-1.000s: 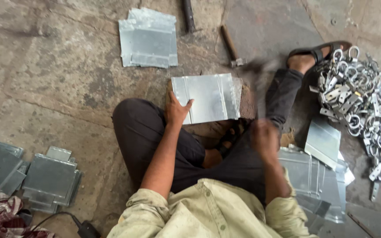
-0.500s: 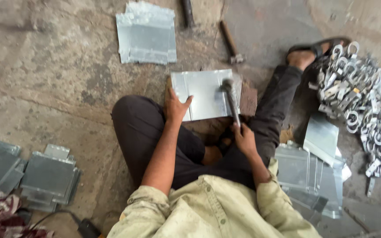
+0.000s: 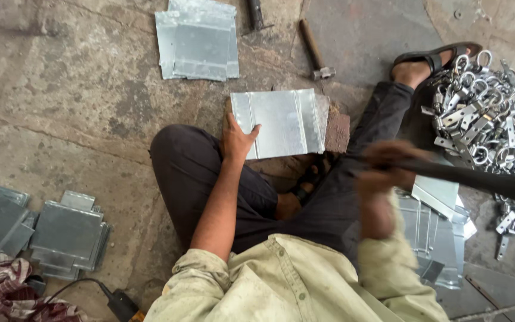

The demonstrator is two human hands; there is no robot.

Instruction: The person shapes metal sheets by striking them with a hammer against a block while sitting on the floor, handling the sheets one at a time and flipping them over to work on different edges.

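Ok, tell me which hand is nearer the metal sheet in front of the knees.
Left. The left hand rests on the metal sheet at its near left edge. The right hand, blurred, grips a dark tool off to the sheet's right, apart from it.

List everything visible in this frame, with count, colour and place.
metal sheet: one, silver, on a block before the person
sheet stack: one pile, silver, top centre
sheet piles: several, grey, lower left
sheets: several, silver, lower right
clasps heap: many, silver, right
spare hammer: one, wooden handle, top
cloth: one, checked red, bottom left
left hand: pressing the metal sheet
right hand: blurred, gripping a dark handle
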